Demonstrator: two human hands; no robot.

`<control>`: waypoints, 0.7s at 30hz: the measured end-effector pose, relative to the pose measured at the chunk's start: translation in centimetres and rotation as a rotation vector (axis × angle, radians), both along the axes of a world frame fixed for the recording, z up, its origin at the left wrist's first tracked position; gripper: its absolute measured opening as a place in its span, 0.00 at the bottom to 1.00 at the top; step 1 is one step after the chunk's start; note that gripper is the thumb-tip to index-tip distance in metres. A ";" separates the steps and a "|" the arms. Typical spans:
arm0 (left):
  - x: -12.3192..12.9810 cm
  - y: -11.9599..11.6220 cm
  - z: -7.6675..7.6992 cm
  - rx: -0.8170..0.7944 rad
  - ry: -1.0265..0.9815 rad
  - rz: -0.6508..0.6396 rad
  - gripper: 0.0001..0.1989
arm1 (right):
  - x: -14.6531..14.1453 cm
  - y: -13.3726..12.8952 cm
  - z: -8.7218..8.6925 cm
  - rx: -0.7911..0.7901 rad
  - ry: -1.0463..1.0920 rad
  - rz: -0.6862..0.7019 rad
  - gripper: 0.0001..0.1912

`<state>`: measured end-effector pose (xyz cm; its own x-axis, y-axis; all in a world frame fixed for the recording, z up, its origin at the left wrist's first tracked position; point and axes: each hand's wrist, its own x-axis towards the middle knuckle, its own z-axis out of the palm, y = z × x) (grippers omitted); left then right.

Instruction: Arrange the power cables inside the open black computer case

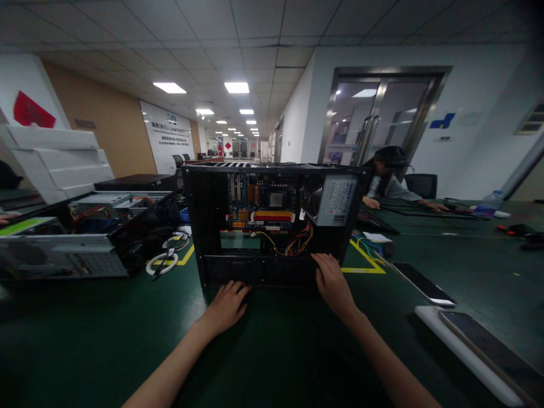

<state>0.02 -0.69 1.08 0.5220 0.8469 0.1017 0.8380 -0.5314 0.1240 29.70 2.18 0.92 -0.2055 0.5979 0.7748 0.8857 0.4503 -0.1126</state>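
An open black computer case [232,271] stands upright on the green table in front of me, its interior facing me. Inside are a motherboard [276,198], a silver power supply [339,199] at the upper right and a bundle of coloured cables [302,241]. My left hand [228,309] lies with its fingers stretched out at the case's lower edge. Against the right part of the lower panel rests my right hand [334,283], fingers extended and fingertips near the panel's upper edge. Neither hand has anything loose in it.
Another opened computer case [89,255] lies at the left, near a coiled white cable [162,264]. White boxes [55,161] are stacked behind it. On the right are a dark phone [423,283] and another phone [488,343] on a white object. A person [393,178] sits beyond.
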 end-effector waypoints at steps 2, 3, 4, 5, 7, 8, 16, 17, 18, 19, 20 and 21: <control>0.0 0.0 0.0 0.004 0.001 -0.002 0.21 | 0.0 0.0 0.1 -0.008 0.004 0.003 0.19; 0.0 -0.1 0.0 0.007 0.001 -0.002 0.21 | 0.1 0.0 0.2 -0.014 0.009 0.008 0.19; 0.0 -0.1 0.0 0.007 0.000 -0.002 0.21 | 0.1 0.0 0.4 -0.023 0.019 0.014 0.18; 0.0 -0.1 0.0 0.005 -0.001 -0.002 0.21 | 0.1 0.0 0.6 -0.034 0.034 0.021 0.18; 0.1 -0.1 0.1 -0.002 -0.002 0.007 0.21 | -0.1 0.1 1.3 -0.063 0.079 0.039 0.17; 0.1 -0.1 0.1 -0.007 -0.002 0.009 0.21 | -0.2 0.3 1.8 -0.081 0.104 0.050 0.17; 0.1 -0.2 0.2 -0.012 0.004 0.014 0.21 | -3.6 3.4 7.5 -0.418 0.219 0.267 0.11; 0.1 -0.2 0.2 -0.008 0.004 0.011 0.21 | -4.2 4.1 8.0 -0.480 0.245 0.307 0.10; 0.1 -0.1 0.2 -0.003 0.003 0.009 0.21 | -4.7 4.8 8.4 -0.545 0.248 0.340 0.10; 0.1 -0.1 0.1 0.001 0.002 0.005 0.21 | -5.2 5.5 8.6 -0.603 0.232 0.359 0.10; 0.1 -0.1 0.1 0.005 0.000 0.002 0.21 | -5.7 6.3 8.7 -0.656 0.205 0.374 0.09; 0.1 -0.1 0.1 0.007 0.000 0.002 0.21 | -6.2 7.2 8.7 -0.702 0.194 0.378 0.08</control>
<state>0.10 -0.77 1.16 0.5199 0.8474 0.1079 0.8392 -0.5303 0.1203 23.54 9.36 9.61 -0.3914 0.8739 0.2882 0.6241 0.4822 -0.6148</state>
